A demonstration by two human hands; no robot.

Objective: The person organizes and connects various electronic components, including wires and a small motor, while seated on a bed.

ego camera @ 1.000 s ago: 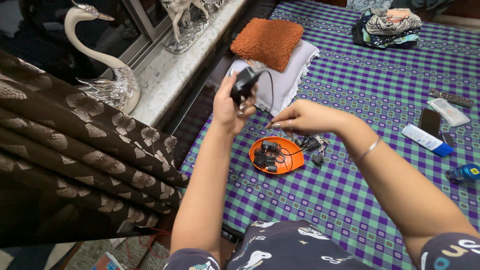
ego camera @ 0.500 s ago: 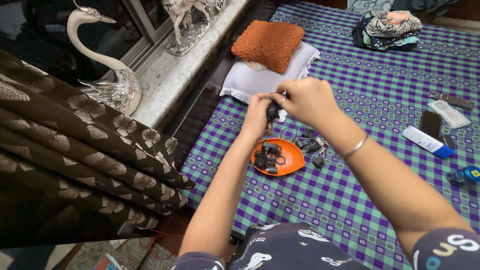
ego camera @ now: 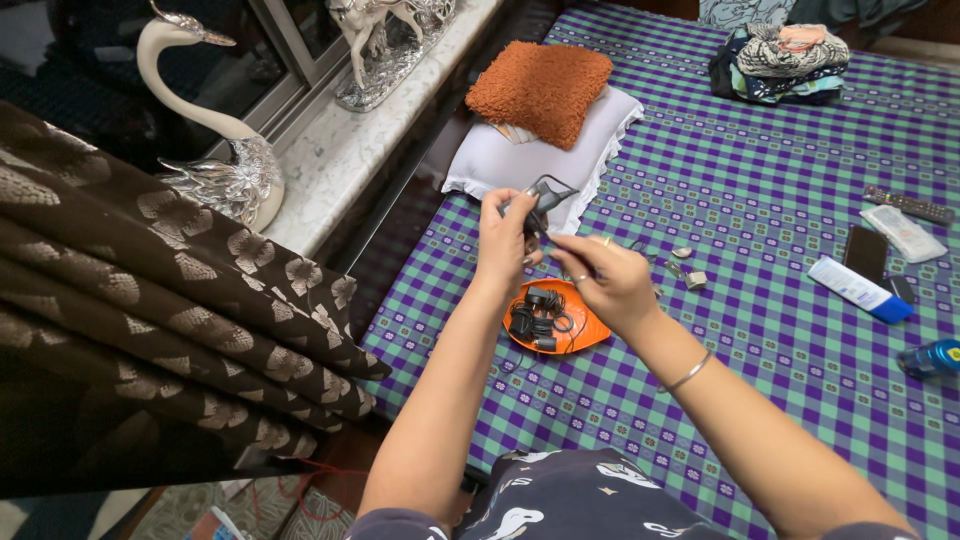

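A small dark gadget (ego camera: 541, 195) is being gripped by the closed left hand (ego camera: 503, 236); the right hand (ego camera: 612, 280) is pinching its thin cord, which could be snagged or dropped into the orange dish (ego camera: 583, 330).

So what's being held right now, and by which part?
The left hand grips a small dark gadget by its lower end; the right hand pinches something too small to identify.

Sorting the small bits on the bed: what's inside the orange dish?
The orange dish holds a tangle of small black parts and loops of cord. The right hand covers its upper right edge, so anything there is hidden.
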